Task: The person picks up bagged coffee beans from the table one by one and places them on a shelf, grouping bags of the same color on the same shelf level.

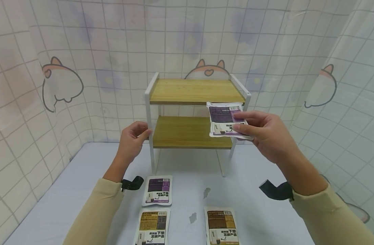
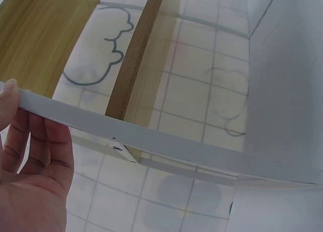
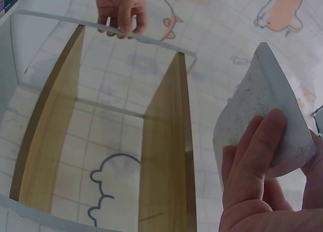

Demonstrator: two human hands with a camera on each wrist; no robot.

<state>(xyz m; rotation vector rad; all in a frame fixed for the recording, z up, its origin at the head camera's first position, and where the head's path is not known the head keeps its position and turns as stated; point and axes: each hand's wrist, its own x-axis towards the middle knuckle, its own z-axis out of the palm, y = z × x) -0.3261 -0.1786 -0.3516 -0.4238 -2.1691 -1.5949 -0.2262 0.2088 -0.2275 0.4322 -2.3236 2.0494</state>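
Nearest you, three sachets lie on the table (image 1: 82, 177): a purple one (image 1: 158, 190), a yellow one (image 1: 152, 227), a brown one (image 1: 222, 227). Your left hand (image 1: 132, 139) curls round the white front post of the shelf rack (image 1: 193, 92), steadying it. Your right hand (image 1: 266, 134) pinches a purple sachet (image 1: 224, 119) at the lower shelf's right end. Both shelves look bare, so I judge stocking has barely begun

Grid-patterned curtain (image 1: 82, 41) (cartoon cats printed) surrounds a pale table (image 1: 67, 190)
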